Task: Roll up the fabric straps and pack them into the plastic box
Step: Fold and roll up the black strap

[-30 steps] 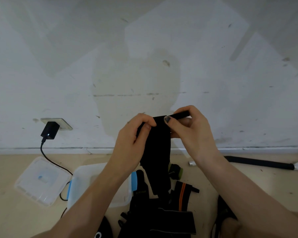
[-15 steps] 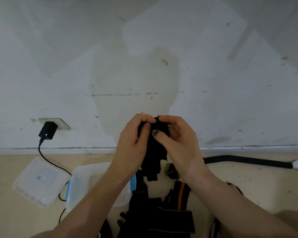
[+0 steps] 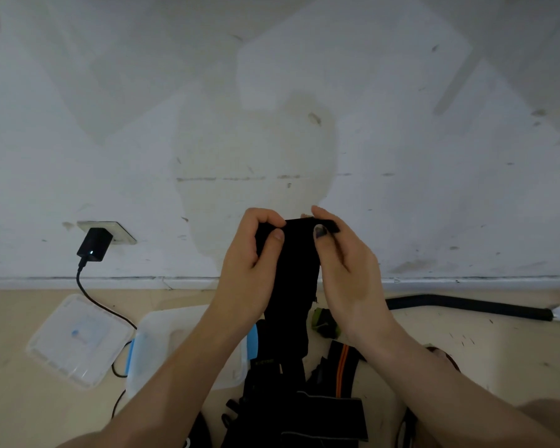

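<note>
The left hand (image 3: 253, 253) and the right hand (image 3: 346, 263) are raised in front of the wall (image 3: 434, 156), each pinching a top corner of a black strap (image 3: 296, 286) between thumb and curled fingers. The strap's top edge runs between the two hands, and a short end sticks out past the right thumb. The rest hangs straight down between the wrists, its lower end above a pile of straps (image 3: 304, 409) on the floor (image 3: 498, 367) at the near edge; one strap in that pile bears an orange stripe (image 3: 343, 367).

Left of the pile, partly hidden behind the left forearm, sits the clear box (image 3: 162, 350) with blue clips. Its lid (image 3: 78, 341) lies flat on the floor further left, apart from the box. A black charger (image 3: 94, 244) is plugged into a wall socket above the lid, and its cable (image 3: 101, 305) runs down to the floor between lid and box. A small green-and-black item (image 3: 325, 321) lies just under the right wrist. A black tube (image 3: 466, 305) lies along the foot of the wall at right.
</note>
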`<state>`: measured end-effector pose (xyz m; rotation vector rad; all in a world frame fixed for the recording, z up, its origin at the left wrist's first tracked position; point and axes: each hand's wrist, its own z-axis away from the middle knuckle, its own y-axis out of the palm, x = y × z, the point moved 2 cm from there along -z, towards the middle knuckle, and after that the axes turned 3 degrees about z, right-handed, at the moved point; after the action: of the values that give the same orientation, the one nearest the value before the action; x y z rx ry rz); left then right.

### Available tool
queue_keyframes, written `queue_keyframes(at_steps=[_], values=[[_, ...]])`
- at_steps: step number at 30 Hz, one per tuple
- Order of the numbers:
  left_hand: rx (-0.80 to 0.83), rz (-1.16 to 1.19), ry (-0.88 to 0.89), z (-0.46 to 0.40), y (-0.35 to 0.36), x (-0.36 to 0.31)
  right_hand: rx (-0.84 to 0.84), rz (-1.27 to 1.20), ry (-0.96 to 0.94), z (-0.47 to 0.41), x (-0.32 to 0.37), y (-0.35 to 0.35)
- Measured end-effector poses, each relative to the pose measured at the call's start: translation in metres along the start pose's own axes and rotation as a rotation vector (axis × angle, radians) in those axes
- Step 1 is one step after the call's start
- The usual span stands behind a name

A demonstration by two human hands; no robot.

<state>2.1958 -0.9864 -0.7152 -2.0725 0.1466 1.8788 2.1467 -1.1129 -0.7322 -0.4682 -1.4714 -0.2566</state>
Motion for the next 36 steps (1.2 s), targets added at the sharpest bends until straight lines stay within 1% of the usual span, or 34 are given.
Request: queue_keyframes(at_steps=[2, 4, 6, 8, 10, 14, 18, 21, 23, 25, 27, 29, 31, 33, 36], values=[[0.011, -0.013, 0.017, 0.001, 0.001, -0.001, -0.011, 0.037, -0.032, 0.000, 0.001, 0.001], [0.027, -0.054, 0.046, 0.002, 0.002, 0.000, -0.025, 0.154, -0.109, -0.001, 0.000, 0.002], [0.043, -0.079, 0.053, 0.003, 0.004, 0.003, -0.001, 0.295, -0.206, 0.001, -0.006, 0.006], [0.046, -0.071, 0.034, 0.003, 0.004, 0.005, 0.033, 0.359, -0.256, 0.002, -0.012, 0.010], [0.042, -0.043, 0.006, 0.003, 0.004, 0.005, 0.073, 0.385, -0.257, 0.001, -0.015, 0.012], [0.035, 0.015, -0.026, 0.005, 0.003, 0.005, 0.207, 0.409, -0.189, 0.001, -0.013, 0.014], [0.074, 0.080, -0.012, 0.009, 0.005, 0.004, 0.190, 0.514, -0.273, 0.004, -0.014, 0.014], [0.054, 0.056, -0.013, 0.008, 0.005, 0.005, 0.180, 0.617, -0.344, 0.005, -0.014, 0.013], [0.035, 0.007, -0.004, 0.007, 0.004, 0.006, 0.173, 0.637, -0.359, 0.005, -0.013, 0.013], [0.032, -0.023, 0.018, 0.005, 0.003, 0.006, 0.205, 0.629, -0.321, 0.003, -0.011, 0.010], [0.028, -0.046, 0.043, 0.005, 0.002, 0.004, 0.237, 0.572, -0.224, -0.002, -0.006, 0.006], [0.024, -0.046, 0.041, 0.004, 0.002, 0.003, 0.196, 0.362, -0.069, -0.007, -0.002, 0.002], [0.016, -0.022, 0.022, 0.003, 0.001, 0.003, 0.138, 0.178, 0.033, -0.012, 0.000, -0.002], [0.006, -0.002, 0.000, 0.002, 0.000, 0.003, 0.132, 0.063, 0.076, -0.016, 0.003, -0.005], [0.016, 0.000, -0.027, 0.001, -0.001, 0.005, 0.170, -0.078, 0.098, -0.019, 0.005, -0.010]])
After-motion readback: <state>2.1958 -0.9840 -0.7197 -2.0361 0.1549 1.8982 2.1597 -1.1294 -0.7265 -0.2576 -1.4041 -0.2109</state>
